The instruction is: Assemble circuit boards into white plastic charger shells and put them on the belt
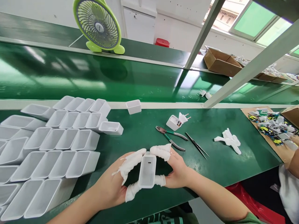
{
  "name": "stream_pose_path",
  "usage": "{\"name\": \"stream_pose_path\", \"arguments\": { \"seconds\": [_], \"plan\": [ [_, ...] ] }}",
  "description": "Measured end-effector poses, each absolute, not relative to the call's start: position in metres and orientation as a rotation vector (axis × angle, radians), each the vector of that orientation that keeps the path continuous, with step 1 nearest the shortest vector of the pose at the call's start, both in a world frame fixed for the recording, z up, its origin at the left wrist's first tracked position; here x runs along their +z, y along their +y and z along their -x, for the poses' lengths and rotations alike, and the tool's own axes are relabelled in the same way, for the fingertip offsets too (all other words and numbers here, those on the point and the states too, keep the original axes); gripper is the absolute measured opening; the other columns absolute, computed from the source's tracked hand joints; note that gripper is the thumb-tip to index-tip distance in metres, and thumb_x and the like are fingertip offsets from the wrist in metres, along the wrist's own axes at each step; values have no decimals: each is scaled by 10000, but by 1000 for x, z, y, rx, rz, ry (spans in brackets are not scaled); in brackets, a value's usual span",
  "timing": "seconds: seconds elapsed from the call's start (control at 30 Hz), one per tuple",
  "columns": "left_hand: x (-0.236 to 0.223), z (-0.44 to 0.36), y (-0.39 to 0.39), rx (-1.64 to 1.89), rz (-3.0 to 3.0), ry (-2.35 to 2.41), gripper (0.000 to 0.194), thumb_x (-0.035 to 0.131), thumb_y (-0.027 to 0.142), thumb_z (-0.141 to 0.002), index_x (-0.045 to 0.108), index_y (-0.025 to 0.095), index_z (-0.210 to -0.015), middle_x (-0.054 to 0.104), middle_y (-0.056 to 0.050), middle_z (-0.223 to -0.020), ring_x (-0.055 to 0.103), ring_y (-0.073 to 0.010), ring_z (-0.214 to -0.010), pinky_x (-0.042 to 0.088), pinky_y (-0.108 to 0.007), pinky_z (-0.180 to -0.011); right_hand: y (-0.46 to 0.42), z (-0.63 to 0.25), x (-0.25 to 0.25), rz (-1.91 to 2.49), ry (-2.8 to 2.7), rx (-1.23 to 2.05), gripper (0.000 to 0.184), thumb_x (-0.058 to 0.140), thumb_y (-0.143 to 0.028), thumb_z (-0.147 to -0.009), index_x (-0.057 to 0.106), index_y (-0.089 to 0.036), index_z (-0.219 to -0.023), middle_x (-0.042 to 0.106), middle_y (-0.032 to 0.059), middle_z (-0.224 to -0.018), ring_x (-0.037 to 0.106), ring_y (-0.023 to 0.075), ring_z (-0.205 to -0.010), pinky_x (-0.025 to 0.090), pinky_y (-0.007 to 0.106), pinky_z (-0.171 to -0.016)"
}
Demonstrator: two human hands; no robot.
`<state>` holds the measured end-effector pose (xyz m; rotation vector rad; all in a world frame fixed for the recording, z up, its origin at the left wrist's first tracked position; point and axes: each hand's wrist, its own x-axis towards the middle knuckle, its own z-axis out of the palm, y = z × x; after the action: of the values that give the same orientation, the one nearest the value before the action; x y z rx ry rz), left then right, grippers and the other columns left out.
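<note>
Between both hands is a white plastic casing (147, 171), a small open box whose inside faces me, with a dark slot in its end wall. My left hand (123, 177) grips its left side, and my right hand (174, 166) grips the right side. White finger cots cover the thumbs and some fingers of both hands. Just beyond the right hand lie green-handled cutting pliers (171, 137) and dark tweezers (197, 145). Behind them, a white casing (173, 123) sits beside a white two-pin plug piece (183, 118).
Rows of white casings (85, 140) fill the left side. A single casing (134, 106) stands at the ledge. A white glove (228, 140) lies right, near cardboard with small electronic parts (277, 126) and another person's arm (294, 161). A green fan (99, 27) and slanted post (247, 65) stand behind.
</note>
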<state>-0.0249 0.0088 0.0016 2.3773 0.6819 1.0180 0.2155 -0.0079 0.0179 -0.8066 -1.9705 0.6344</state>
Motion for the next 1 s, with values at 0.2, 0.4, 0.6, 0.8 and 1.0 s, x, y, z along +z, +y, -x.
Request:
{"name": "stream_pose_path", "arguments": {
  "seconds": [0.2,0.4,0.6,0.8,1.0],
  "plan": [
    [4,24,9,968,-2295,716,776,645,245,-901,283,277,-1587,681,-142,-1335,709,-298,-1159,618,-401,-956,-10,-216,15,823,-1989,661,752,707,-380,-905,342,-271,-1553,669,148,-1293,654,273,-1163,549,389,-962],
    [11,20,9,929,-2248,723,762,650,279,-904,294,269,-1578,686,-134,-1327,704,-296,-1169,616,-401,-969,-10,-216,15,837,-2003,680,771,735,-417,-878,350,-275,-1530,670,145,-1280,657,277,-1128,547,385,-939],
    [9,19,6,911,-2208,764,645,623,329,-930,364,266,-1518,676,-128,-1346,702,-286,-1182,620,-383,-969,-8,-212,17,847,-1996,680,701,683,-460,-918,377,-266,-1518,678,139,-1179,647,259,-1091,553,367,-919],
    [-15,20,1,938,-2232,829,645,620,437,-925,400,270,-1507,691,-112,-1333,713,-293,-1165,624,-354,-957,-8,-209,9,848,-2063,666,772,724,-570,-855,428,-244,-1489,698,134,-1151,642,259,-1044,537,365,-941],
    [-19,18,3,1007,-2174,856,630,659,410,-892,443,309,-1475,712,-97,-1298,743,-322,-1080,654,-380,-881,-4,-223,16,807,-2288,596,751,526,-536,-980,258,-184,-1587,646,191,-1298,609,295,-1160,518,410,-1005]
  ]
}}
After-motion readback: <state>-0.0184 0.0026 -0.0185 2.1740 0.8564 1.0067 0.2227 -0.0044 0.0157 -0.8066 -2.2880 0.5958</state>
